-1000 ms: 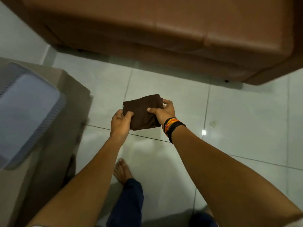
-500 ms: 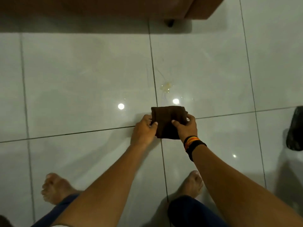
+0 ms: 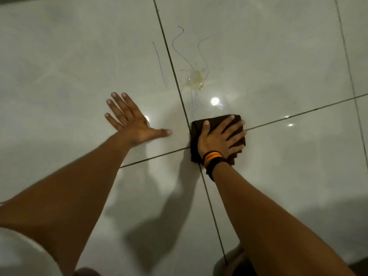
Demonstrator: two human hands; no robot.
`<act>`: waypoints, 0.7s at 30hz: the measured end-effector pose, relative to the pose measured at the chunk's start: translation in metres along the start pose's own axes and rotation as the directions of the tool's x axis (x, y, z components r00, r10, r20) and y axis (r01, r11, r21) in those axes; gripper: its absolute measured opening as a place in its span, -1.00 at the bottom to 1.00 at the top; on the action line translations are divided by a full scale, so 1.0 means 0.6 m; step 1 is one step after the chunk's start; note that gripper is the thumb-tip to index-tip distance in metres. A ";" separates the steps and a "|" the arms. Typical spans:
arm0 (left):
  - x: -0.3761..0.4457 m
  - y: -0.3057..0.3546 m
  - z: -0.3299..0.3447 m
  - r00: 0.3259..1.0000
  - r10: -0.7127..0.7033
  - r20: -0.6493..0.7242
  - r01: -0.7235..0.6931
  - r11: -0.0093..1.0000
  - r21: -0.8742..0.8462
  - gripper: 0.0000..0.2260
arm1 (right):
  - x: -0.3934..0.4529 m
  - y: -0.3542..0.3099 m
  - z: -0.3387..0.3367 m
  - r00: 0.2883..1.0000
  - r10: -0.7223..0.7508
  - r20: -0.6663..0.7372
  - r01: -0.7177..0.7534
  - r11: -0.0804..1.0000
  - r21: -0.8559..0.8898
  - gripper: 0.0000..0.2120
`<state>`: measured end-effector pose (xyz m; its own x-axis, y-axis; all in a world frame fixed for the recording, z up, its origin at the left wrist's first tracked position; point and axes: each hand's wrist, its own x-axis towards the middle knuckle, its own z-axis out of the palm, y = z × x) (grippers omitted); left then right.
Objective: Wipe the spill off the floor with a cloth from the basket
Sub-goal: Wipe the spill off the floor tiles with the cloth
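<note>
Pressing brown cloth [image 3: 235, 120] under right hand [image 3: 217, 139], no legible writing

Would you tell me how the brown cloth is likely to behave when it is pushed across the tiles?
The brown cloth looks soft and folded, so it may bunch. The glossy floor suggests easy sliding. The right hand, flat on top, should keep it spread.

head view, looking steeply down, close over tiled floor [image 3: 79, 56], both forearms reaching forward from bottom edge
</note>
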<state>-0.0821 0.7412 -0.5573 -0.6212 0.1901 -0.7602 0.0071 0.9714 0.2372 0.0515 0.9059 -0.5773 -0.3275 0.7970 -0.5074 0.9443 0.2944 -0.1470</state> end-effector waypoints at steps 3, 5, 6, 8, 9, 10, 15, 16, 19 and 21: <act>0.010 -0.010 0.002 0.998 0.034 0.058 -0.037 0.998 0.055 0.70 | -0.010 0.001 0.033 0.845 -0.535 0.012 0.518 0.813 -0.266 -0.24; 0.004 -0.010 -0.011 0.995 0.034 0.097 -0.039 0.998 0.056 0.72 | -0.036 0.040 0.035 0.646 -0.743 0.175 0.750 0.576 -0.324 -0.28; 0.000 -0.008 -0.017 0.993 0.029 0.112 -0.035 0.998 0.050 0.71 | -0.045 0.070 0.028 0.608 -0.756 0.242 0.784 0.524 -0.332 -0.29; -0.009 0.001 -0.025 0.991 0.018 0.135 -0.024 0.999 0.044 0.68 | -0.041 0.121 -0.004 0.704 -0.658 0.269 0.706 0.606 -0.366 -0.30; -0.012 0.004 -0.027 0.990 0.009 0.138 -0.015 0.999 0.044 0.67 | -0.020 0.133 -0.022 0.802 -0.554 0.222 0.594 0.709 -0.379 -0.29; -0.012 0.007 -0.027 0.991 -0.002 0.132 -0.004 0.999 0.045 0.65 | 0.009 0.128 -0.038 0.900 -0.408 0.149 0.434 0.823 -0.367 -0.28; -0.002 0.012 -0.017 0.998 -0.031 0.059 0.029 0.999 0.036 0.63 | 0.144 -0.035 -0.052 0.991 -0.041 -0.127 0.017 0.982 -0.187 -0.23; -0.003 0.012 -0.016 0.997 -0.028 0.070 0.026 0.999 0.036 0.64 | 0.145 -0.057 -0.041 0.983 -0.133 -0.130 0.100 0.968 -0.231 -0.23; -0.005 0.015 -0.024 0.991 -0.033 0.127 0.029 0.999 0.041 0.65 | 0.098 -0.038 -0.014 0.796 -0.603 0.058 0.567 0.708 -0.420 -0.28; -0.010 0.017 -0.033 0.989 -0.030 0.146 0.027 0.999 0.025 0.64 | 0.069 0.029 -0.024 0.664 -0.716 0.217 0.724 0.543 -0.426 -0.30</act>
<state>-0.0939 0.7472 -0.5385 -0.5001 0.1793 -0.8472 0.0101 0.9795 0.2013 0.0541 0.9519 -0.5885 -0.8864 0.2040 -0.4156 0.2615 0.9614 -0.0859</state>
